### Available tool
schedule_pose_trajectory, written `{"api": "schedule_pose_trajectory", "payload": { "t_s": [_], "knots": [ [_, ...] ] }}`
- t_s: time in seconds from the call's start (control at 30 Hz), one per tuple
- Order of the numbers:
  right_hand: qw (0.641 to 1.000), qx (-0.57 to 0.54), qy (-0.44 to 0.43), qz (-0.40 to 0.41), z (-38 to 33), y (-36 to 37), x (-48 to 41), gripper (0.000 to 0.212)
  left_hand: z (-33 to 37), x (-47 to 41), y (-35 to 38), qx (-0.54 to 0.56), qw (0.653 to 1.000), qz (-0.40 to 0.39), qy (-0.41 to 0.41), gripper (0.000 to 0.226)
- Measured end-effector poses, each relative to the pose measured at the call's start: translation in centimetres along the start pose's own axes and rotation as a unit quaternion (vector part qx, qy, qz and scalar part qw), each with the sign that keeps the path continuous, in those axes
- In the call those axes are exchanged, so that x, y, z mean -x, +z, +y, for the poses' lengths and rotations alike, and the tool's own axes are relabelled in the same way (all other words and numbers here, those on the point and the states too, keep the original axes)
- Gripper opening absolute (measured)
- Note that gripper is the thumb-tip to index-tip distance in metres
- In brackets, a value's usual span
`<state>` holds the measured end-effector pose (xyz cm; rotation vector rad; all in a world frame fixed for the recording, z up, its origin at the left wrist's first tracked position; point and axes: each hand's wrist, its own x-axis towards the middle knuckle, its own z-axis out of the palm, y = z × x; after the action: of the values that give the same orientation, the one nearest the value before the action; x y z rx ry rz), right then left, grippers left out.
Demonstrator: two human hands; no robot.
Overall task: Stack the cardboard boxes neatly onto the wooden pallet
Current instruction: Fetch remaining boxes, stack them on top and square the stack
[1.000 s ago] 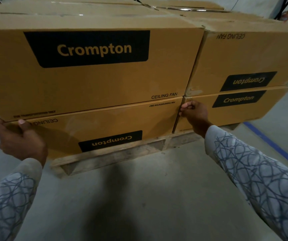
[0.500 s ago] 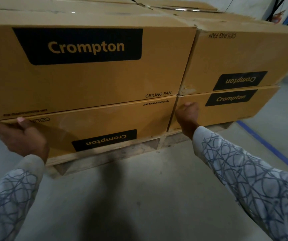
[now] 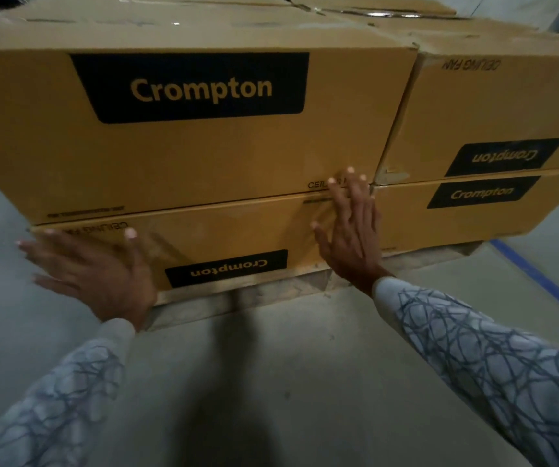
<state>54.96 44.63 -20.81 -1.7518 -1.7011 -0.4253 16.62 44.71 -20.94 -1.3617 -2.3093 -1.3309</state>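
cardboard boxes (image 3: 204,156) sit two high on the wooden pallet (image 3: 271,294). left hand (image 3: 96,274) is splayed flat at the lower box's (image 3: 231,230) 9 o'clock corner, right hand (image 3: 352,237) flat across the seam by its 3 o'clock edge, neither gripping. open floor (image 3: 271,382) at 6, blue line (image 3: 541,281) at 4.

The left stack (image 3: 187,163) of two boxes stands on the pallet (image 3: 288,288) at frame centre, the right stack (image 3: 466,112) touching it at right. The pallet rests on the floor (image 3: 305,365).
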Motion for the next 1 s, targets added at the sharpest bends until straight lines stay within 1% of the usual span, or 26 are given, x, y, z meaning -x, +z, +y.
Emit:
{"api": "schedule_pose_trajectory", "payload": {
  "t_s": [0.03, 0.07, 0.1, 0.13, 0.17, 0.2, 0.23, 0.27, 0.33, 0.4, 0.5, 0.57, 0.63, 0.7, 0.77, 0.8, 0.9, 1.0],
  "knots": [
    [0.998, 0.026, -0.054, -0.016, -0.3, 0.0, -0.1, 0.080, 2.8, 3.4, 1.8, -0.002, 0.999, -0.009, 0.045, 0.098],
    [0.996, 0.042, -0.078, -0.031, -0.7, 0.3, -0.2, 0.082, 3.8, 3.8, 0.9, -0.025, 0.990, -0.073, 0.120, 0.096],
    [0.996, 0.041, -0.063, -0.048, -1.5, 0.2, -0.4, 0.084, 4.6, 5.0, 1.0, -0.046, 0.979, -0.098, 0.172, 0.095],
    [0.997, 0.043, -0.048, -0.048, -1.8, 0.3, -0.6, 0.085, 5.3, 5.6, 1.9, -0.059, 0.957, -0.132, 0.250, 0.094],
    [0.997, 0.049, -0.041, -0.055, -1.8, 0.5, -0.7, 0.086, 5.4, 5.3, 2.8, -0.072, 0.936, -0.137, 0.315, 0.093],
    [0.997, 0.054, -0.035, -0.046, -1.5, 0.8, -0.7, 0.087, 5.6, 4.7, 3.2, -0.089, 0.918, -0.125, 0.364, 0.093],
    [0.997, 0.057, -0.035, -0.045, -1.3, 0.7, -0.6, 0.088, 5.4, 4.0, 3.9, -0.101, 0.916, -0.107, 0.373, 0.093],
    [0.996, 0.063, -0.035, -0.048, -1.1, 0.9, -0.5, 0.088, 5.9, 3.8, 4.0, -0.097, 0.920, -0.122, 0.361, 0.094],
    [0.996, 0.067, -0.042, -0.044, -0.9, 1.4, -0.4, 0.090, 6.3, 3.5, 4.6, -0.125, 0.916, -0.122, 0.361, 0.096],
    [0.995, 0.065, -0.033, -0.064, -1.3, 1.5, -0.3, 0.090, 6.2, 3.0, 4.8, -0.127, 0.910, -0.145, 0.367, 0.098],
    [0.995, 0.055, -0.011, -0.087, -1.5, 0.8, 0.5, 0.086, 6.2, 3.5, 3.9, -0.116, 0.911, -0.153, 0.364, 0.099],
    [0.993, 0.023, 0.021, -0.111, -2.4, -1.1, 0.2, 0.083, 7.5, 4.2, 1.9, -0.093, 0.911, -0.176, 0.361, 0.097],
    [0.988, -0.062, 0.078, -0.118, -4.1, -4.0, -0.7, 0.083, 9.5, 5.0, -0.7, -0.072, 0.900, -0.230, 0.363, 0.093],
    [0.965, -0.181, 0.157, -0.102, -6.2, -7.6, -1.6, 0.086, 11.9, 6.0, -2.9, -0.055, 0.882, -0.292, 0.365, 0.091],
    [0.923, -0.274, 0.249, -0.100, -7.8, -12.1, -2.1, 0.085, 14.6, 7.5, -4.9, -0.040, 0.867, -0.343, 0.360, 0.088],
    [0.902, -0.301, 0.287, -0.112, -8.4, -14.7, -2.1, 0.084, 16.2, 8.3, -6.1, -0.036, 0.859, -0.364, 0.359, 0.086],
    [0.867, -0.306, 0.364, -0.148, -8.8, -22.3, -0.5, 0.080, 20.8, 11.2, -11.4, -0.010, 0.829, -0.438, 0.347, 0.082],
    [0.831, -0.306, 0.439, -0.152, -7.6, -28.3, -0.1, 0.075, 27.1, 12.7, -16.4, 0.010, 0.793, -0.504, 0.341, 0.076]
  ]
}}
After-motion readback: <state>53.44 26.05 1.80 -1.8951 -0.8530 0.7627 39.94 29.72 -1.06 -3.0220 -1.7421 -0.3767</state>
